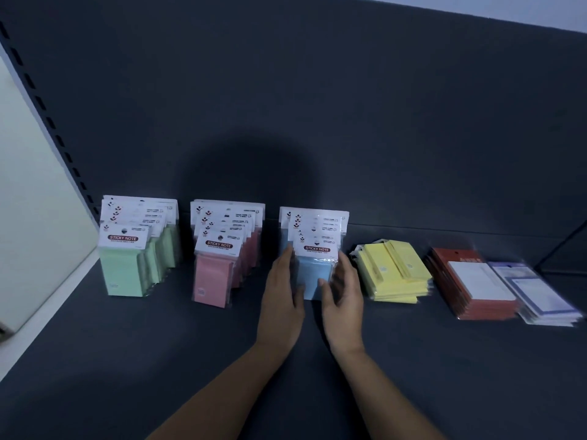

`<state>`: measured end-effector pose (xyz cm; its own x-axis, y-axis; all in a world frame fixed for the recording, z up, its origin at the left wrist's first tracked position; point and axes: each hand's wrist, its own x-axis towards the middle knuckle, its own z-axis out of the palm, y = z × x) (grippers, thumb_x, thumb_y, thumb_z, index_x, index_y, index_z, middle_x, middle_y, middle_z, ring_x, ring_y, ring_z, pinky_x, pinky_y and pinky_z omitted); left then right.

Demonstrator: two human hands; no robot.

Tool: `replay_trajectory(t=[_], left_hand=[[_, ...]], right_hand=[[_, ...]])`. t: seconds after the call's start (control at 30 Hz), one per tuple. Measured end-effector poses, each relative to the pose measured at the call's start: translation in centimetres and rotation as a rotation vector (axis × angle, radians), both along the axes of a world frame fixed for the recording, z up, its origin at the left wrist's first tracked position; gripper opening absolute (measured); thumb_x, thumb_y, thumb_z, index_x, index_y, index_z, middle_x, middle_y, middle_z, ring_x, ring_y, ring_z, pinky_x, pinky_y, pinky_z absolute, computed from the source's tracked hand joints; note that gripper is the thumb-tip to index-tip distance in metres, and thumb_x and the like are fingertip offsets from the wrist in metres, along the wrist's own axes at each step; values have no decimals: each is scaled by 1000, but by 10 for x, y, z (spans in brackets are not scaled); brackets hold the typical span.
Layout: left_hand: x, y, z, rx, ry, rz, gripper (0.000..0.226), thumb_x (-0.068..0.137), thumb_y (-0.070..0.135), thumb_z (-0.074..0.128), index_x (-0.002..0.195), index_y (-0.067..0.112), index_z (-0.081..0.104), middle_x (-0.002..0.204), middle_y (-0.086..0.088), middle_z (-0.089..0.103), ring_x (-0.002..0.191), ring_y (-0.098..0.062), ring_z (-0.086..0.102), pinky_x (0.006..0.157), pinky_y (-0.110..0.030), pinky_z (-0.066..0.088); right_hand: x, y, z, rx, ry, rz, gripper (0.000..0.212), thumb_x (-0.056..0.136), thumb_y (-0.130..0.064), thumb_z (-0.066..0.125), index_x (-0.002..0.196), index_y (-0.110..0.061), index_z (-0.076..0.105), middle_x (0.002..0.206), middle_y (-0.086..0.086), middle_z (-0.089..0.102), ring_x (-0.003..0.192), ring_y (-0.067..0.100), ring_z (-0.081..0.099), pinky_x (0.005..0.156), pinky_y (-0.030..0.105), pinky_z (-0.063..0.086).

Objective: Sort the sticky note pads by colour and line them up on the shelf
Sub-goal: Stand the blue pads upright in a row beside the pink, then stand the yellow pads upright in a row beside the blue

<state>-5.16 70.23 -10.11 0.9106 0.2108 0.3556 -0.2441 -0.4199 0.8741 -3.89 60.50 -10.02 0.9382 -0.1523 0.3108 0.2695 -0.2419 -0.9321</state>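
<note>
1. The green pads [122, 271] stand upright at the left of the shelf [127, 360], long axis vertical and header cards on top. Their fronts face the camera, and the row runs back toward the rear panel [317, 106].
2. The pink pads [211, 277] stand the same way in a second row, apart from the green.
3. The blue pads [313, 274] form a third upright row, fronts forward.
4. The left hand [281, 296] lies flat against the left side of the front blue pad, fingers [286, 258] straight and together.
5. The right hand [344, 296] flanks its right side, fingers [344, 265] extended and thumb across the front.
6. The yellow pads [394, 271] lie flat in a loose stack.
7. The red-backed packs [470, 281] and the blue-bordered packs [540, 293] lie flat, side by side.
</note>
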Motion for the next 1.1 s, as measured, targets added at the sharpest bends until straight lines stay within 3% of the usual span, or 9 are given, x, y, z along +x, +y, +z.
replay_trajectory(t=[0.1,0.23,0.43,0.53,0.6,0.7,0.77,0.93,1.1], left_hand=[[5,1,-5,42,-15,26,61,84,-4,57,138,15,36,135,7,39,128,-8,38,110,-32,34],[7,2,-5,20,-1,32,62,82,-4,57,138,16,38,126,11,40,124,-5,40,108,-25,34],[-5,5,-2,98,-46,66,55,84,0,59,134,12,41,129,1,46,122,-8,40,106,-18,30],[-21,21,3,181,-153,181,41,81,0,61,120,7,53,114,-5,55,107,-15,48,96,-30,38],[-30,38,4,259,-186,347,37,76,4,61,113,3,56,108,-11,57,103,-20,46,92,-32,33],[-35,68,2,168,11,601,55,74,6,68,124,-1,46,128,-21,45,119,-30,36,98,-38,24],[-36,84,0,67,182,631,66,73,5,72,131,0,39,134,-20,39,123,-35,35,101,-40,25],[-35,98,-4,-9,148,491,38,75,-4,68,109,5,52,100,-9,54,96,-28,54,88,-41,43],[-26,99,-4,-17,142,461,37,77,-4,66,110,1,52,102,-14,55,97,-31,55,90,-45,43]], right_hand=[[7,0,-7,-44,-8,-16,44,90,-2,56,132,-10,46,121,-2,52,115,12,53,102,31,43],[10,0,-10,-125,-31,-30,39,89,-4,57,127,-4,50,110,-5,47,106,3,51,92,3,34],[4,1,-4,-87,-47,-89,44,86,-4,60,126,-14,45,114,4,50,105,15,51,94,23,42],[-1,0,-1,-165,-150,-214,40,83,0,61,120,-7,48,111,2,48,104,16,46,95,30,39],[-8,2,-1,-233,-215,-241,34,83,2,62,114,-7,51,105,-3,46,99,10,43,92,27,36],[-16,11,-1,-259,-237,-183,28,83,3,60,108,-8,55,102,-6,45,96,11,44,91,32,39],[-19,17,-2,-262,-214,-147,25,83,4,59,105,-8,57,99,-5,46,95,14,47,90,38,42],[-25,27,0,-260,-189,-101,25,82,6,57,100,-11,58,92,-16,43,89,14,47,86,27,39],[-35,25,-2,-256,-133,-95,28,83,7,55,101,-15,59,92,-14,46,88,15,50,83,17,38]])
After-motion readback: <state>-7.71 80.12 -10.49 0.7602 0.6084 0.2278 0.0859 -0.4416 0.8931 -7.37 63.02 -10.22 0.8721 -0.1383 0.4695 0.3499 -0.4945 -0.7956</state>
